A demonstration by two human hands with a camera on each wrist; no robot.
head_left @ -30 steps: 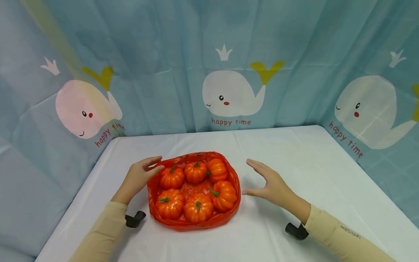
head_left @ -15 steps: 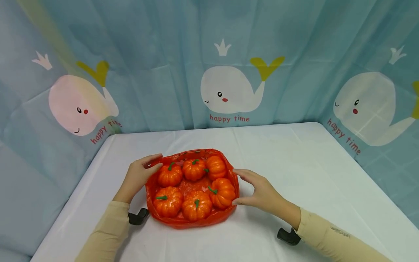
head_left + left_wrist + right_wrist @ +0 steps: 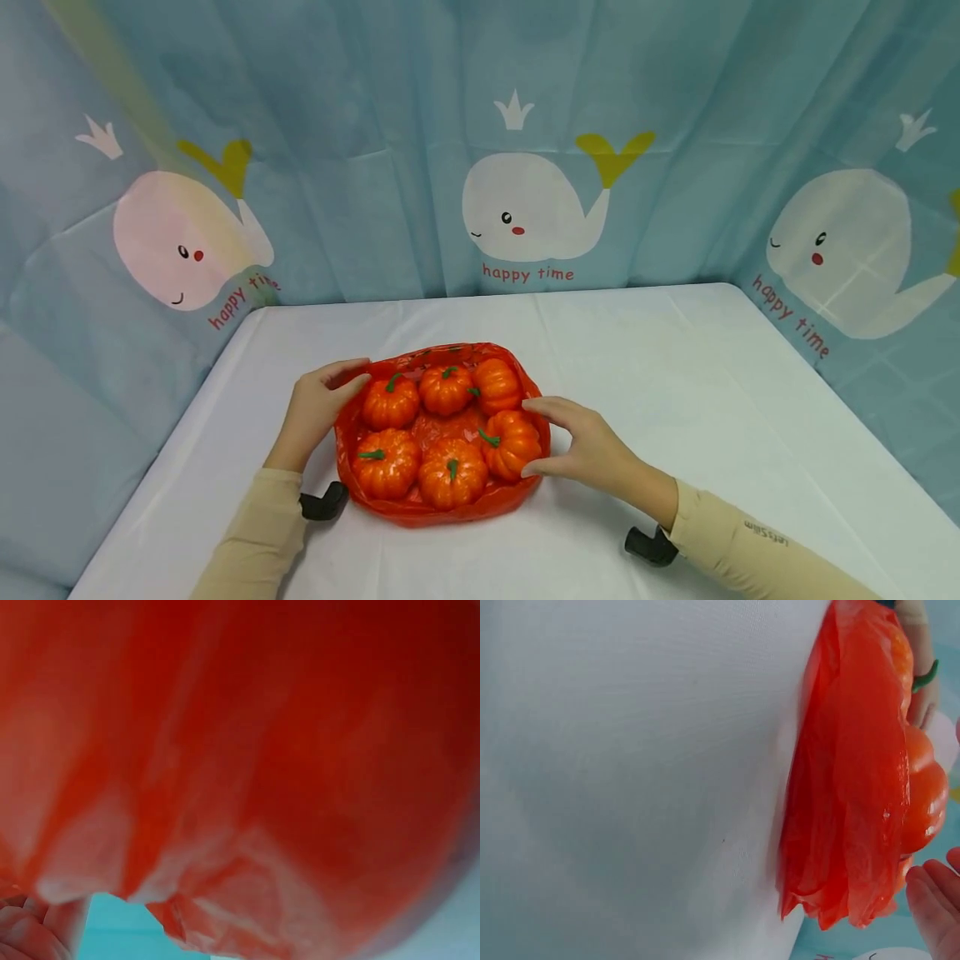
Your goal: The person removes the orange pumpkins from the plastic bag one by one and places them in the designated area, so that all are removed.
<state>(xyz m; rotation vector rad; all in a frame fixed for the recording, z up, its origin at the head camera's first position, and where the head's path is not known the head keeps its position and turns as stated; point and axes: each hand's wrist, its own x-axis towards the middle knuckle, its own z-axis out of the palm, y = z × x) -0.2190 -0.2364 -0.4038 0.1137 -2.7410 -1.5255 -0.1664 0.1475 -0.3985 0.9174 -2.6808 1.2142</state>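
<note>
A red plastic bag [image 3: 420,517] with its rim rolled down stands on the table, its mouth facing up. Inside it, several small orange pumpkins [image 3: 453,473] with green stems lie in a ring. My left hand [image 3: 318,408] is at the bag's upper left rim, thumb and fingers apart; red plastic fills most of the left wrist view and hides much of that hand. On the opposite side, my right hand [image 3: 588,446] has its thumb and fingers spread, fingertips over the right rim beside the rightmost pumpkin [image 3: 512,445]. In the right wrist view its fingers [image 3: 934,900] are straight.
A white cloth [image 3: 645,350] covers the table. Behind it and at both sides hangs a blue curtain [image 3: 360,208] printed with whales. Black wrist cameras [image 3: 651,547] sit under both forearms, close above the cloth.
My right hand has moved left from beside the bag until its fingertips overlap the right rim. The left hand has stayed at the left rim, and the bag and pumpkins have hardly shifted.
</note>
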